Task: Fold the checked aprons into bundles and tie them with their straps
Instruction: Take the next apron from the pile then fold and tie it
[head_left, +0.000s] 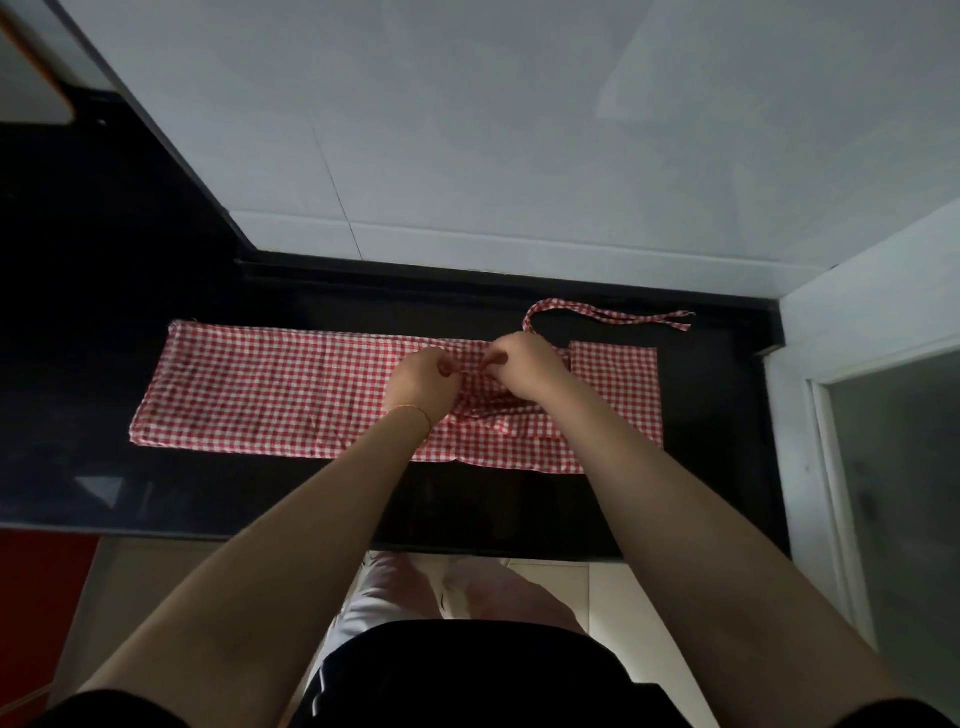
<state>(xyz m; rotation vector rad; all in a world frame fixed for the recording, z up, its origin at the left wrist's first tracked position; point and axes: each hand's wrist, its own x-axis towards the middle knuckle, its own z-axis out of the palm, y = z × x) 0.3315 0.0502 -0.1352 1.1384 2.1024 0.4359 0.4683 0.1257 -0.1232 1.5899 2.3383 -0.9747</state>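
apron (270, 395) flat on worktop (104, 364), soft, limp, light | left hand (423, 384) and right hand (519, 366) both pinching mid cloth | strap (608, 313) loose; grab folded edges

A glossy black worktop (519, 509) runs along a pale grey tiled wall (467, 130). A red cabinet front (41, 597) sits below its left end. Light floor tiles (550, 587) lie beneath. Dim lighting.
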